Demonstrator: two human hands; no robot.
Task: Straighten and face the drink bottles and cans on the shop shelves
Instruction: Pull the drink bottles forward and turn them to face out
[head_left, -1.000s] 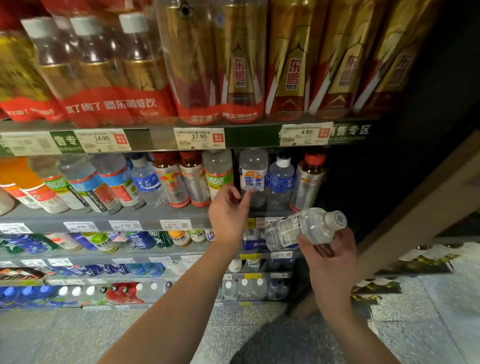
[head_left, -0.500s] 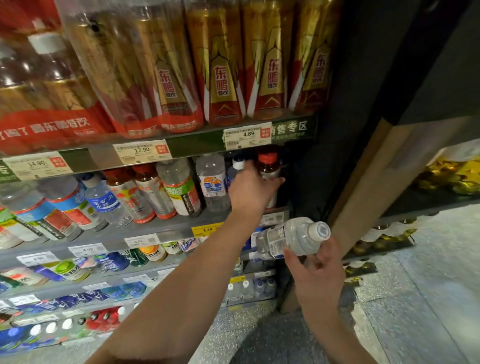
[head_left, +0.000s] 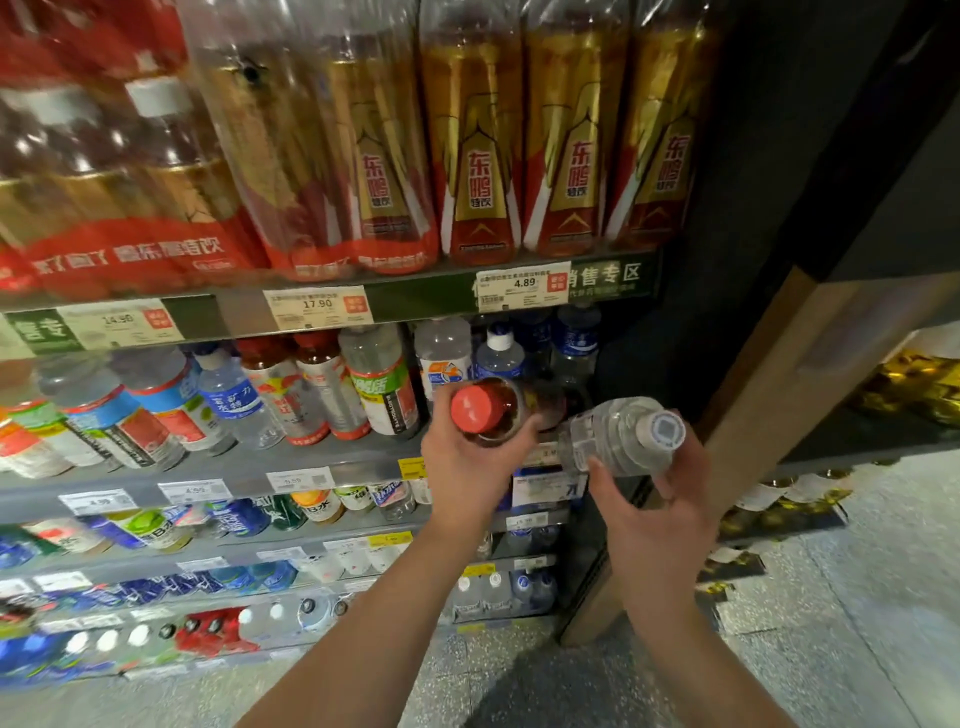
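A: Start at the fingers. What have they got?

B: The left hand (head_left: 470, 457) has its fingers curled round a red-capped bottle (head_left: 485, 410), tipped cap-first toward the camera, just in front of the second shelf (head_left: 249, 467). The right hand (head_left: 660, 512) cradles a clear water bottle (head_left: 618, 434) lying on its side, thumb and fingers wrapped round its underside.

A: And the risk?

B: Both hands are full (nothing spare to steady anything). The two bottles nearly touch, so I'd guess a knock could loosen the sideways one, which looks smooth. Reaching back into the right end of the shelf could also nudge the blue-labelled bottles (head_left: 501, 356) standing there.

A: Around them?

B: Gold-and-red bottles (head_left: 480, 171) line the shelf above, price tags (head_left: 522, 286) along its edge. Lower shelves hold more drinks. Speckled grey floor (head_left: 779, 649) below, and a dark end panel (head_left: 779, 156) closes the unit on the right.
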